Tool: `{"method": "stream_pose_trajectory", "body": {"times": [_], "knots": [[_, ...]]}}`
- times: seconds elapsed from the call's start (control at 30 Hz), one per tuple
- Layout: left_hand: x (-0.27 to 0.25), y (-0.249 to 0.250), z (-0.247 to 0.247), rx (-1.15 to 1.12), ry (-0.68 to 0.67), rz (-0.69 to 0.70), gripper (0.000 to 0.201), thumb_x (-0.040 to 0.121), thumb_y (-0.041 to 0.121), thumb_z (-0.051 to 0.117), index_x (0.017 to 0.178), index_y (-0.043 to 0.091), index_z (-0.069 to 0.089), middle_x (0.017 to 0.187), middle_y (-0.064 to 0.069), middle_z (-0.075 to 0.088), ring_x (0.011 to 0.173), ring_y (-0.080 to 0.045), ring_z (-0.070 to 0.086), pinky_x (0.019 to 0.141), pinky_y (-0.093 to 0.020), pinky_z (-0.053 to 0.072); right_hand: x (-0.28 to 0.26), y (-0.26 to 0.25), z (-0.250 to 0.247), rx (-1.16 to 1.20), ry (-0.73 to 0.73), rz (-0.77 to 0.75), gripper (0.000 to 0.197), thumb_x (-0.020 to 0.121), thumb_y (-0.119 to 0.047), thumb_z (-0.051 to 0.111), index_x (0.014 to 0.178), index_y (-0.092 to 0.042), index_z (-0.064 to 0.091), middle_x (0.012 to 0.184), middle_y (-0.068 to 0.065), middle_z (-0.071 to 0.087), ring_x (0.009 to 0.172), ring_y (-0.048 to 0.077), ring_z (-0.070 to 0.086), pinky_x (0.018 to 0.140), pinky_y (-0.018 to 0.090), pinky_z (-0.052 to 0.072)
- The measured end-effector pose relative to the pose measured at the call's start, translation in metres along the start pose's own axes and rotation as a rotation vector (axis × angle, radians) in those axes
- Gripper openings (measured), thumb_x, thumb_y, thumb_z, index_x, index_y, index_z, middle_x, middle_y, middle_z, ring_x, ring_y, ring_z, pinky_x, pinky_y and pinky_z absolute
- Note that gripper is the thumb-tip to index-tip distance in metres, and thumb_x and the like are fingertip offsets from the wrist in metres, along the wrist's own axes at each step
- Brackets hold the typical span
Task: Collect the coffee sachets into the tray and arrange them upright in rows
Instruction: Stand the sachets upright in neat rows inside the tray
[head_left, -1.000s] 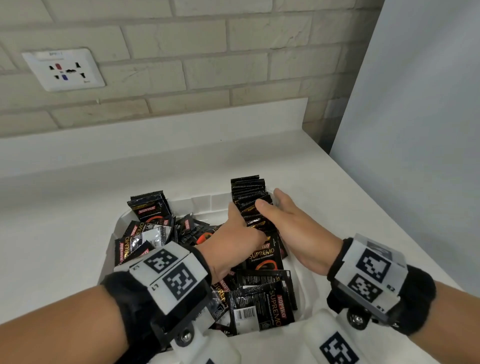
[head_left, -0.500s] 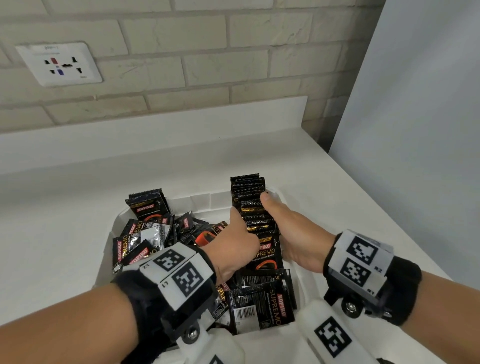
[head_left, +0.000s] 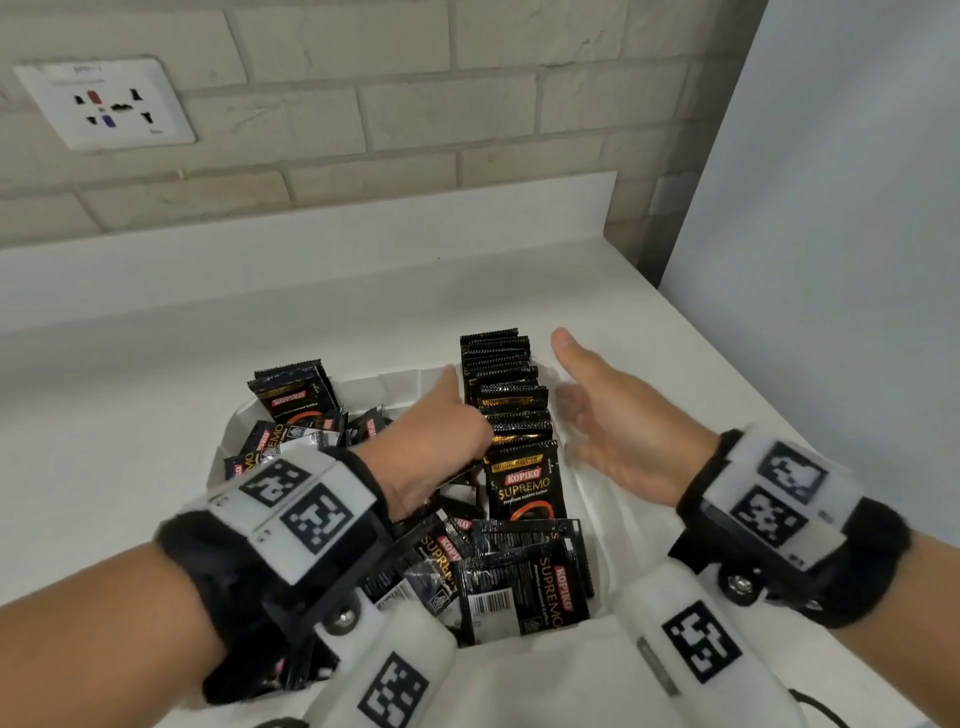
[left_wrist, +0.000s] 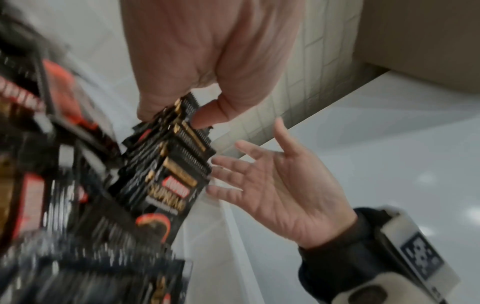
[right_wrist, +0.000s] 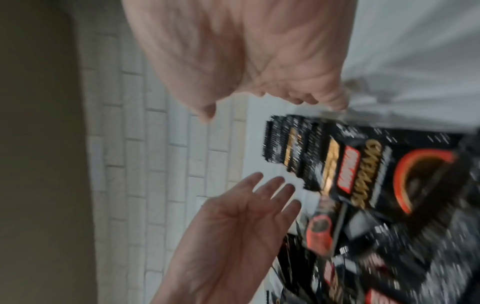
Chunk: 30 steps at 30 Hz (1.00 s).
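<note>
A white tray (head_left: 395, 382) on the counter holds black Kopiko coffee sachets. One row of upright sachets (head_left: 506, 400) runs along the tray's right side, also seen as the row (left_wrist: 179, 160) and the row (right_wrist: 306, 152). Loose sachets (head_left: 524, 587) lie jumbled in the front and left, and a few lean at the far left corner (head_left: 296, 395). My left hand (head_left: 457, 410) lies against the row's left side with straight fingers (right_wrist: 270, 189). My right hand (head_left: 571, 384) hovers just right of the row, palm facing it, with spread fingers (left_wrist: 233, 164) holding nothing.
The tray stands on a white counter (head_left: 130, 415) with a low backsplash and a brick wall behind. A wall socket (head_left: 104, 104) is at the upper left. A grey panel (head_left: 831, 260) rises along the counter's right edge, close to my right arm.
My right hand has come off the upright row and swung out to the right, fingers spreading. My left hand stays against the row's left side, shifted slightly farther along it.
</note>
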<state>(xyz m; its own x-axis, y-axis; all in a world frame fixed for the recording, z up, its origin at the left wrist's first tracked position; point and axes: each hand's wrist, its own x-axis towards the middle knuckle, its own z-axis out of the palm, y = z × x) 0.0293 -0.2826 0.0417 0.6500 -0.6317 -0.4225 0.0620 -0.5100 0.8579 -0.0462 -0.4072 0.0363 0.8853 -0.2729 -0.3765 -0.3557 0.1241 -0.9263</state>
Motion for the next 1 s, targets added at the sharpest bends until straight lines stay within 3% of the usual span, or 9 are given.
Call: {"method": "stream_pose_trajectory", "body": {"times": [0.07, 0.1, 0.23, 0.3, 0.37, 0.5, 0.7, 0.9, 1.0], "knots": [[-0.005, 0.001, -0.017, 0.11, 0.056, 0.056, 0.079, 0.088, -0.009, 0.043, 0.151, 0.024, 0.008, 0.153, -0.002, 0.025, 0.133, -0.015, 0.036, 0.093, -0.021, 0.036, -0.014, -0.008, -0.006, -0.226, 0.008, -0.088, 0.052, 0.094, -0.04, 0.04, 0.141, -0.02, 0.03, 0.14, -0.005, 0.043, 0.127, 0.011, 0.043, 0.105, 0.029, 0.036], [-0.01, 0.0, -0.025, 0.163, 0.065, 0.092, 0.076, 0.089, -0.004, 0.045, 0.15, 0.029, 0.013, 0.155, 0.003, 0.023, 0.138, -0.012, 0.03, 0.096, -0.022, 0.032, -0.021, -0.011, -0.008, -0.388, -0.04, -0.13, 0.044, 0.094, -0.034, 0.043, 0.136, -0.022, 0.039, 0.133, -0.007, 0.05, 0.122, 0.009, 0.048, 0.103, 0.027, 0.039], [-0.035, -0.01, -0.051, 0.35, 0.011, 0.184, 0.06, 0.092, 0.006, 0.049, 0.136, 0.043, 0.035, 0.143, 0.018, 0.039, 0.132, -0.001, 0.034, 0.112, -0.029, 0.025, -0.037, -0.003, -0.004, -1.108, -0.404, -0.103, 0.036, 0.092, -0.031, 0.051, 0.128, -0.025, 0.05, 0.122, -0.01, 0.057, 0.103, 0.001, 0.053, 0.091, 0.015, 0.042], [-0.049, -0.016, -0.058, 0.403, -0.026, 0.192, 0.054, 0.092, 0.011, 0.052, 0.123, 0.053, 0.039, 0.134, 0.026, 0.042, 0.126, 0.002, 0.037, 0.113, -0.032, 0.026, -0.034, 0.01, 0.003, -1.268, -0.473, -0.111, 0.042, 0.091, -0.03, 0.055, 0.131, -0.022, 0.046, 0.127, -0.005, 0.054, 0.107, 0.008, 0.052, 0.093, 0.022, 0.042], [-0.057, -0.023, -0.064, 0.424, -0.033, 0.184, 0.047, 0.091, 0.017, 0.054, 0.11, 0.058, 0.042, 0.123, 0.036, 0.042, 0.119, 0.01, 0.04, 0.108, -0.026, 0.03, -0.029, 0.019, 0.01, -1.341, -0.482, -0.135, 0.049, 0.09, -0.03, 0.055, 0.135, -0.02, 0.039, 0.129, -0.001, 0.05, 0.114, 0.014, 0.049, 0.098, 0.03, 0.04], [-0.066, -0.039, -0.072, 0.45, -0.039, 0.167, 0.039, 0.092, 0.019, 0.055, 0.101, 0.056, 0.047, 0.11, 0.042, 0.043, 0.098, 0.031, 0.037, 0.094, -0.01, 0.033, -0.022, 0.027, 0.018, -1.454, -0.45, -0.168, 0.059, 0.09, -0.032, 0.056, 0.141, -0.019, 0.028, 0.13, 0.0, 0.043, 0.12, 0.016, 0.04, 0.097, 0.029, 0.036], [-0.068, -0.049, -0.076, 0.471, -0.034, 0.13, 0.036, 0.091, 0.024, 0.056, 0.102, 0.058, 0.048, 0.12, 0.031, 0.047, 0.111, 0.01, 0.047, 0.098, -0.02, 0.036, -0.015, 0.032, 0.031, -1.615, -0.464, -0.158, 0.06, 0.083, -0.042, 0.062, 0.131, -0.016, 0.035, 0.116, 0.005, 0.053, 0.107, 0.024, 0.051, 0.087, 0.043, 0.048], [-0.06, -0.053, -0.079, 0.48, -0.053, 0.165, 0.038, 0.092, 0.019, 0.056, 0.103, 0.054, 0.047, 0.115, 0.036, 0.046, 0.108, 0.023, 0.037, 0.091, -0.009, 0.032, -0.018, 0.026, 0.038, -1.594, -0.417, -0.198, 0.045, 0.079, -0.04, 0.067, 0.113, -0.015, 0.049, 0.105, 0.0, 0.051, 0.097, 0.019, 0.052, 0.078, 0.034, 0.048], [-0.055, -0.051, -0.079, 0.531, -0.055, 0.163, 0.04, 0.092, 0.018, 0.056, 0.103, 0.055, 0.046, 0.12, 0.031, 0.05, 0.111, 0.017, 0.044, 0.093, -0.01, 0.034, -0.024, 0.023, 0.04, -1.624, -0.418, -0.329, 0.028, 0.079, -0.039, 0.066, 0.077, -0.015, 0.053, 0.09, 0.001, 0.047, 0.08, 0.016, 0.045, 0.056, 0.024, 0.036]]}}
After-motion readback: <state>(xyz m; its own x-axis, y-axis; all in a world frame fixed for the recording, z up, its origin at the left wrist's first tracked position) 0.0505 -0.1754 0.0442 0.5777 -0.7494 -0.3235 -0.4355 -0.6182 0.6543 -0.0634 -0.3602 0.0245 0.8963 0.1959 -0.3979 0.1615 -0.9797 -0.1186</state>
